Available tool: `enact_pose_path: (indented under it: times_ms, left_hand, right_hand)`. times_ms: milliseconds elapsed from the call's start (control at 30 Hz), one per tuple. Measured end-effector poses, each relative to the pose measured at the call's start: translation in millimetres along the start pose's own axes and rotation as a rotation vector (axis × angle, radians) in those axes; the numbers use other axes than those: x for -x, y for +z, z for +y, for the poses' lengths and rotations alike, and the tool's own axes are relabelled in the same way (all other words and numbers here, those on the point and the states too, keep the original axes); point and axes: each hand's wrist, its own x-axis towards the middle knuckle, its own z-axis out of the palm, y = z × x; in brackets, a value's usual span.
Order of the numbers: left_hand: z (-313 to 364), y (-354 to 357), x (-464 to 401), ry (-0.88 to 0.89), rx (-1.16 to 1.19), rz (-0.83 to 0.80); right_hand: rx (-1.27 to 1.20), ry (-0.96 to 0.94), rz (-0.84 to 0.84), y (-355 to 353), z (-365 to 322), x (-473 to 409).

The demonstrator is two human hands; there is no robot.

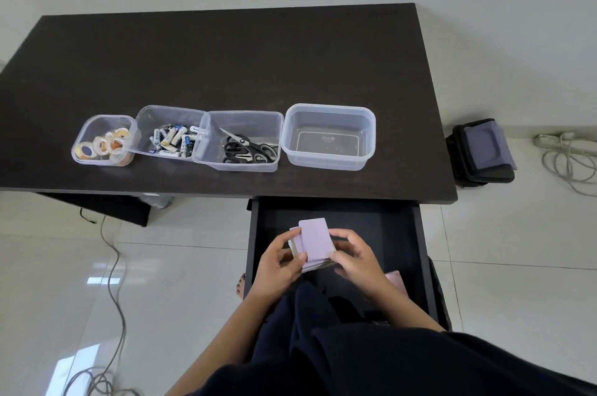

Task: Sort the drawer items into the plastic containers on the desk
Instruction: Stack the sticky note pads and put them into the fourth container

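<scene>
Over the open dark drawer point(400, 234), my left hand point(279, 261) and my right hand point(357, 258) together hold a stack of lilac cards point(315, 242); the top card sticks out toward the desk. Another lilac card point(395, 281) lies in the drawer beside my right wrist. On the desk stand four clear plastic containers in a row: one with tape rolls point(105, 142), one with batteries point(171, 137), one with scissors point(250, 146), and an empty one point(328, 117) at the right.
The dark desk point(226, 66) stretches behind the containers. A black bag with a grey cloth point(483, 153) sits on the floor at the right, near a power strip and cables point(562, 150). A cable point(116, 282) runs over the tiled floor at the left.
</scene>
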Motion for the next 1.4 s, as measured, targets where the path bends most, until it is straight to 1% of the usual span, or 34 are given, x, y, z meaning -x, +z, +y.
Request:
enact_pose_path:
  times_ms: [200,400,500,733,900,1033,1100,1133,1233,1300,1333,1400]
  left_hand:
    - [4,-2,-1,0.039,-0.052,-0.048]
    - [4,2,2,0.042,-0.124,-0.095]
    - [6,4,7,0.03,-0.112,-0.103]
    - [10,8,8,0.038,-0.072,-0.046]
    - [9,9,8,-0.063,-0.006,0.01]
    - [8,7,7,-0.111,0.049,0.071]
    - [7,5,8,-0.134,0.038,0.095]
    - [7,4,9,-0.143,0.028,0.102]
    - [7,4,12,-0.158,0.014,0.117]
    - [6,4,13,-0.16,0.006,0.121]
    - [5,4,14,-0.163,0.003,0.124]
    - [5,4,14,-0.17,-0.004,0.124]
  right_hand:
    - [-0.011,-0.018,0.008,1,2,0]
    - [-0.001,-0.029,0.001,1,2,4]
    - [-0.011,-0.023,0.0,-1,3,4]
    - [0.036,-0.075,0.015,1,0,9]
    - [0.062,-0.08,0.007,1,2,11]
    - [0.078,-0.078,-0.038,-2,6,13]
    - [0.098,-0.075,0.019,-12,13,10]
    - [0.12,-0.052,0.08,-20,19,6]
    - [0.222,0.113,0.302,-47,44,-2]
    - [0.372,0.235,0.411,-62,61,-4]
    - [0.471,0.282,0.426,-67,69,-4]
    - [0.632,0.322,0.395,-68,74,-2]
